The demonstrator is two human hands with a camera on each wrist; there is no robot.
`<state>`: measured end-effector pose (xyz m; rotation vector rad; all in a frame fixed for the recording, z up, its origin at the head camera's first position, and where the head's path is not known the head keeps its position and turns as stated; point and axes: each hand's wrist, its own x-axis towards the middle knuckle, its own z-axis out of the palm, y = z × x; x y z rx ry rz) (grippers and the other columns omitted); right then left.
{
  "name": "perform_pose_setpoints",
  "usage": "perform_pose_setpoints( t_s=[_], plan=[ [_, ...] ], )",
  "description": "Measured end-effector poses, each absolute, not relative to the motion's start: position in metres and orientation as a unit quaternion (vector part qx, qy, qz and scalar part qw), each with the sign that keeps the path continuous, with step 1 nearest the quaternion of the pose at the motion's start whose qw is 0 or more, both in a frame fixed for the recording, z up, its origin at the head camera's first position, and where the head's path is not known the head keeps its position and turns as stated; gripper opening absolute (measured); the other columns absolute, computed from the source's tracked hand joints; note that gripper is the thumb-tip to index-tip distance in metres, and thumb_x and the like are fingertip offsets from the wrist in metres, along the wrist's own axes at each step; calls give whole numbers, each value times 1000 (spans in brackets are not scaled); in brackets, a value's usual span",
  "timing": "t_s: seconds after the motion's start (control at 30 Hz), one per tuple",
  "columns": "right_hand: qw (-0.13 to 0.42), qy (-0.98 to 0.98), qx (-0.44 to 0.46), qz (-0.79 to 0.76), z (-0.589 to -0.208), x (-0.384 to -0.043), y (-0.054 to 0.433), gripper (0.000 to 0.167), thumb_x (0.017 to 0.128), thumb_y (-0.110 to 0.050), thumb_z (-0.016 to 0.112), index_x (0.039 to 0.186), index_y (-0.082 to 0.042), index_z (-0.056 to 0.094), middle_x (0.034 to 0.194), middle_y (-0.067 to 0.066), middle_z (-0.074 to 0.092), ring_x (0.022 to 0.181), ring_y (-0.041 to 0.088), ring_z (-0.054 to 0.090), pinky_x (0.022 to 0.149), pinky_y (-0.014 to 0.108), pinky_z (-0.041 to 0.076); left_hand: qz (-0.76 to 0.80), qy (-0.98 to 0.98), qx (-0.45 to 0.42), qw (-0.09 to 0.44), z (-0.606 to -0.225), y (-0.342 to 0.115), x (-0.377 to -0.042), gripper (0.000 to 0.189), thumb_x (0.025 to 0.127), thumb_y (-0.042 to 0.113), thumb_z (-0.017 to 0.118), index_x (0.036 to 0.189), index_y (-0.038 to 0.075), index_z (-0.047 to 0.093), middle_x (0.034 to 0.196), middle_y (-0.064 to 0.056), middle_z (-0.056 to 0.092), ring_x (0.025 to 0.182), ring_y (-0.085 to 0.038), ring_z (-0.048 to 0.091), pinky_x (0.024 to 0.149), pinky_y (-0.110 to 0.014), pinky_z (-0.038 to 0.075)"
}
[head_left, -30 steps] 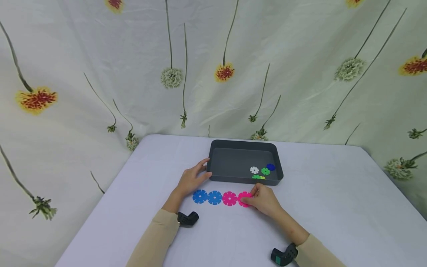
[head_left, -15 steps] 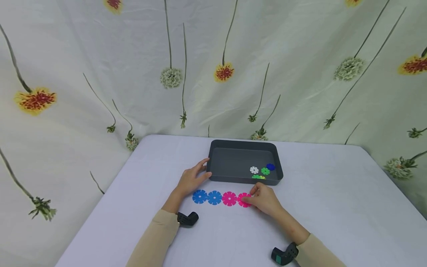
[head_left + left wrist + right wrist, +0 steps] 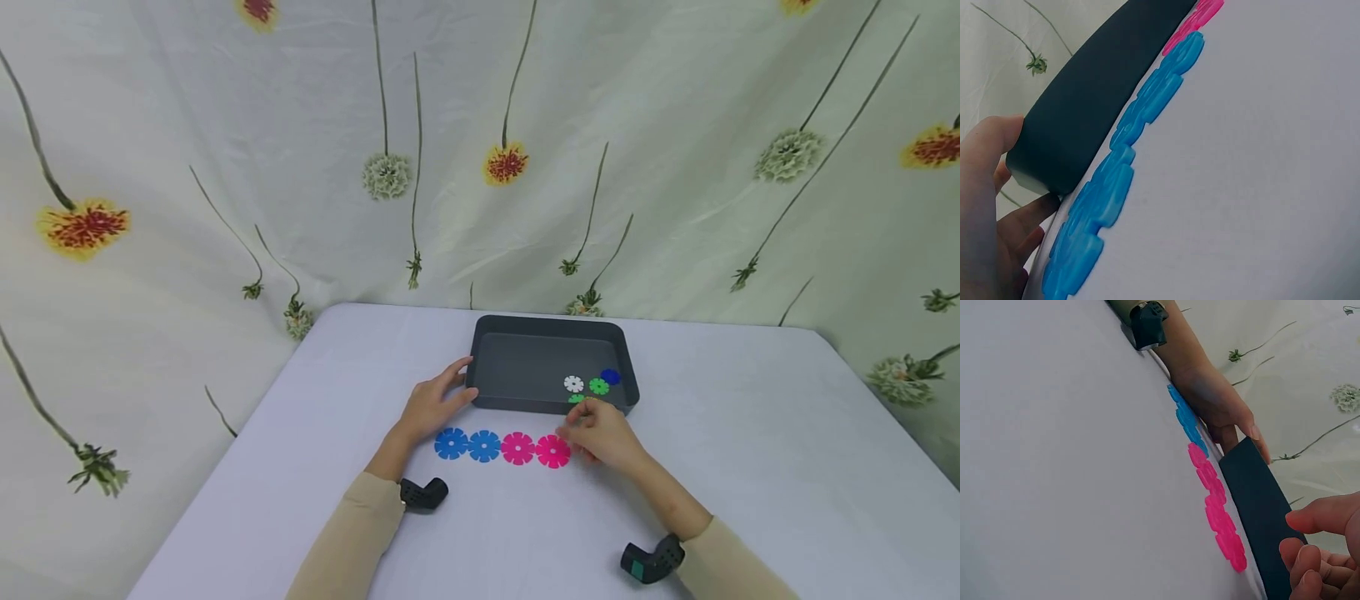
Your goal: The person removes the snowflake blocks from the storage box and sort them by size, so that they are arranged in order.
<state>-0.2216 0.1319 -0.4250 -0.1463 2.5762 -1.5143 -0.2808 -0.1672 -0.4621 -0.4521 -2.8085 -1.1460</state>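
Note:
My left hand (image 3: 433, 407) holds the front left corner of a dark grey tray (image 3: 551, 406), with thumb and fingers on either side of the corner in the left wrist view. In front of the tray, two blue notched flower discs (image 3: 484, 447) and two pink flower discs (image 3: 518, 449) lie in a row on the white table, edge to edge. Just right of the last pink disc (image 3: 553, 451), my right hand (image 3: 609, 437) is lifted with nothing in its fingers. Its thumb and index finger (image 3: 1319, 517) stand apart in the right wrist view, the other fingers loosely bent.
Inside the tray, at the right, lie a white disc (image 3: 573, 384), a green disc (image 3: 599, 387) and a dark blue disc (image 3: 611, 377). Another green piece (image 3: 577, 399) is partly hidden by the tray's front wall. A flower-patterned cloth (image 3: 465, 208) hangs behind the table.
My right hand has let go of the rightmost pink disc and moved slightly up and to the right. The left hand and the tray have stayed in place.

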Motion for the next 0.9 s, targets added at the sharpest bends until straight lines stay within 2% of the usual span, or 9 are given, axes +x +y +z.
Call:
perform_pose_setpoints(
  t_s=[0.5, 0.9],
  plan=[
    [57, 872, -62, -483, -397, -252, 146, 22, 88, -16, 72, 96, -1, 58, 59, 5, 60, 42, 13, 46, 44, 24, 40, -374, -915, -146, 41, -461, -166, -280, 64, 94, 51, 54, 151, 27, 37, 139, -10, 55, 136, -34, 41, 111, -62, 18],
    [44, 857, -58, -509, -397, -285, 153, 22, 90, -14, 69, 99, 4, 59, 63, 7, 62, 44, 13, 50, 44, 22, 44, -373, -915, -146, 39, -461, -166, -280, 64, 95, 51, 54, 152, 27, 36, 140, -10, 55, 136, -34, 40, 111, -63, 18]
  ],
)
